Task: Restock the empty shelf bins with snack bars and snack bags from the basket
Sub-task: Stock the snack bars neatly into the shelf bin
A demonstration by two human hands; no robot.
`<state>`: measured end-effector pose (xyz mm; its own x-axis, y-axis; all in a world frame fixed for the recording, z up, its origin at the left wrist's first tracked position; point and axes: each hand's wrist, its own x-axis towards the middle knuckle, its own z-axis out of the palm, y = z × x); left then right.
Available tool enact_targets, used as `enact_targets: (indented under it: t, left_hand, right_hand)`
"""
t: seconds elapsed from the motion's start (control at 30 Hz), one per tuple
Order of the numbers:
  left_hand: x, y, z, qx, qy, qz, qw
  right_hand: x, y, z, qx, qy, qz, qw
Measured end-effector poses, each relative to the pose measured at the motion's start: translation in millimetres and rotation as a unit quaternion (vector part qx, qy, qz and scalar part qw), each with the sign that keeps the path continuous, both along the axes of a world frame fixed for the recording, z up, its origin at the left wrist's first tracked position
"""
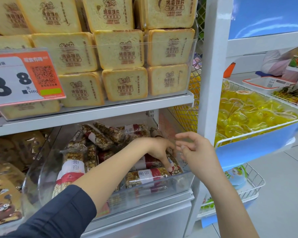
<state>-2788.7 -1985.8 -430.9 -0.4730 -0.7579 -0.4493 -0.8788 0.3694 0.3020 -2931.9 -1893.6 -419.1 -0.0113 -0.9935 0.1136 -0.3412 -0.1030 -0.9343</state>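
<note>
A clear plastic shelf bin on the lower shelf holds several wrapped puffed-grain snack bars with red and white labels. My left hand reaches into the bin's right end, fingers pointing down and pressing on a snack bar against the right wall. Just right of it, my right hand hovers over the bin's right rim with loosely curled fingers and holds nothing. The basket is not in view.
The shelf above carries stacked toast-slice snack packs behind a price tag. Brown cookie bags fill the bin at left. A white upright stands right of the bin, then a wire bin of yellow jelly cups.
</note>
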Motion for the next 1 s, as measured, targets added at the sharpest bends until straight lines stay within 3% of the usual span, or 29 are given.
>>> enact_targets:
  t: [0.3, 0.57, 0.7, 0.8, 0.9, 1.0]
  left_hand:
    - [0.6, 8.9, -12.6, -0.074, 0.122, -0.005, 0.99]
    - [6.7, 9.3, 9.5, 0.011, 0.062, -0.012, 0.998]
    - [12.0, 6.8, 9.5, -0.035, 0.152, 0.032, 0.987]
    - [22.6, 8.1, 11.8, -0.044, 0.291, 0.088, 0.952]
    - [30.6, 10.2, 14.9, -0.013, 0.449, 0.166, 0.878]
    - [35.4, 11.7, 14.3, 0.054, 0.516, 0.258, 0.815]
  right_hand:
    - [1.4, 1.2, -0.8, -0.042, 0.045, 0.03, 0.998]
    - [-2.3, 2.9, 0.5, -0.046, 0.025, 0.064, 0.997]
    - [-2.1, 3.9, 1.9, -0.042, 0.008, 0.07, 0.997]
    - [-2.3, 4.5, 0.8, -0.044, 0.031, 0.078, 0.995]
    - [-2.5, 7.7, -0.1, -0.053, 0.094, 0.094, 0.99]
    - [0.0, 10.6, -0.4, -0.067, 0.179, 0.104, 0.976]
